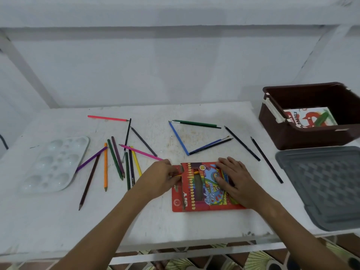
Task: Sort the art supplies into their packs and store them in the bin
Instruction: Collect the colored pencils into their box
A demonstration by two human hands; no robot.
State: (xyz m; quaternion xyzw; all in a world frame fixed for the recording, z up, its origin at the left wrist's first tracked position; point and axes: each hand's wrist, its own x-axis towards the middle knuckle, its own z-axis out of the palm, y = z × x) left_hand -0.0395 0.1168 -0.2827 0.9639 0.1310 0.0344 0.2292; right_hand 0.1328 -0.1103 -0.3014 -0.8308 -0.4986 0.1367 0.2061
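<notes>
A red colour pencil pack [196,193] lies flat near the table's front edge. My right hand [235,178] presses down on the pack's right half with spread fingers. At the pack's open left end, my left hand [162,177] pinches an orange-yellow pencil [180,174] whose tip is inside the opening. Several loose coloured pencils [116,162] lie fanned out to the left, with a pink pencil [140,152] across them. A blue pencil [178,138], a green pencil [194,123] and dark pencils [241,143] lie behind the pack. The brown bin [307,133] stands at the back right.
A white paint palette [56,164] sits at the left. A grey lid [323,188] lies at the right, in front of the bin. A pastels box [309,118] lies inside the bin. A thin paintbrush [214,143] rests among the dark pencils. White wall behind the table.
</notes>
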